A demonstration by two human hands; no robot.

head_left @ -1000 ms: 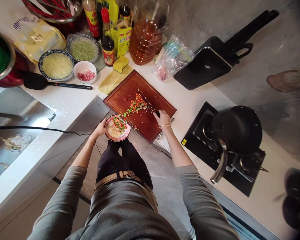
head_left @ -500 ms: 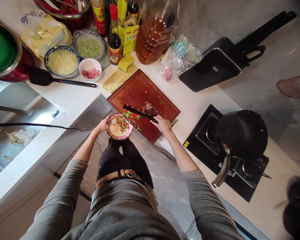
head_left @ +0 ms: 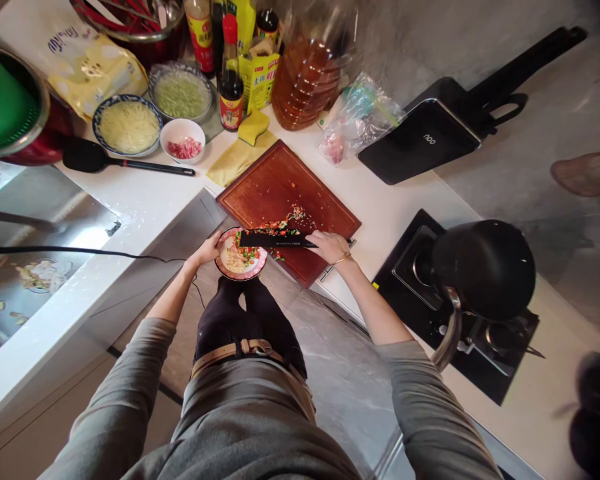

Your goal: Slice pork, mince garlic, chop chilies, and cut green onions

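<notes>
Single head view, steep downward, close over cutting board [head_left: 287, 200] at counter [head_left: 130, 200] edge.

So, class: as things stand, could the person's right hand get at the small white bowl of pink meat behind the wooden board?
Probably not at once: the right hand holds the black knife, and the red-brown wooden board lies between it and the small white bowl of pink meat.

The right hand [head_left: 331, 245] grips a black knife [head_left: 273, 238] lying flat across the near edge of the red cutting board [head_left: 280, 183], its blade reaching over a small bowl [head_left: 240, 255] of chopped chilies held by the left hand [head_left: 207, 250] just off the worktop [head_left: 135, 197].
</notes>
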